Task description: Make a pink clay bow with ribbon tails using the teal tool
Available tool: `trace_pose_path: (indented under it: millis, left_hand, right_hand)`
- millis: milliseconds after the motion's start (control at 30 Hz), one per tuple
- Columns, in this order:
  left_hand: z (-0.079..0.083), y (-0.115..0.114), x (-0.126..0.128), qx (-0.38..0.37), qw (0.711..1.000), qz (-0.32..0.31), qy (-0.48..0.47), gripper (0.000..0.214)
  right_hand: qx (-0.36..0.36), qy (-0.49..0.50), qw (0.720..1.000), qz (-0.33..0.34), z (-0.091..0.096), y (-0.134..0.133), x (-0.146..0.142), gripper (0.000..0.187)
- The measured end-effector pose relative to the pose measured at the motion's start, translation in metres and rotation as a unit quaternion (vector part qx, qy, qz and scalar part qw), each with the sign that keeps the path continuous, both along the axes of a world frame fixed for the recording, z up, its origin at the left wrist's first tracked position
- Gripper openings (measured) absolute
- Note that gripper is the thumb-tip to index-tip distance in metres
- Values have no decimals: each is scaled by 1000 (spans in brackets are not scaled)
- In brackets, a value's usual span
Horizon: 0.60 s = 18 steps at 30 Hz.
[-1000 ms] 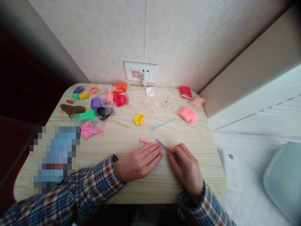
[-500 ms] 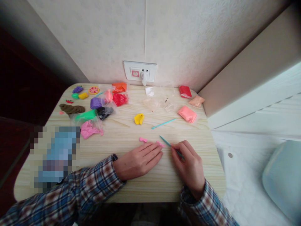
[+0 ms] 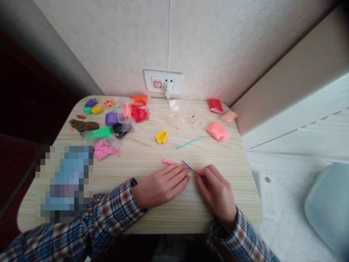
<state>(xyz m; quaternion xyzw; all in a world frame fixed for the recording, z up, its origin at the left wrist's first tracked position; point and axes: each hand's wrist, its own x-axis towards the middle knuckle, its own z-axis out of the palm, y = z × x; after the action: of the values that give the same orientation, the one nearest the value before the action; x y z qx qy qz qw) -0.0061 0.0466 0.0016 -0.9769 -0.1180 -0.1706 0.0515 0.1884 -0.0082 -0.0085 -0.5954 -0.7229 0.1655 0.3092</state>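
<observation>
on the surface (image 3: 141,154), i see a thin pink piece (image 3: 187,166) at the fingertips of the left hand (image 3: 160,185), partly hidden by them. that hand lies flat, fingers stretched out, gripping nothing i can see. the right hand (image 3: 215,189) pinches a teal tool (image 3: 188,165), its shaft crossing over the pink piece; whether they touch, i cannot tell. i judge that a slip of the tool could tear the piece or catch the left fingertips, since they are so near. pressing too hard with the flat hand might squash it. just beyond those fingers lies a pink bow shape (image 3: 166,161), which a forward slide could smear. farther out are a light blue stick (image 3: 190,143) and a yellow lump (image 3: 161,137).
</observation>
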Motion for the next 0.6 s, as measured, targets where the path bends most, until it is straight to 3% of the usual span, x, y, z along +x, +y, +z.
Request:
trace_pose_path:
  millis: [600]
  left_hand:
    - [-1, 0, 0, -7, 1000, 3, -4, 30]
  right_hand:
    - [11, -16, 1000, 6, 0, 2, 4, 12]
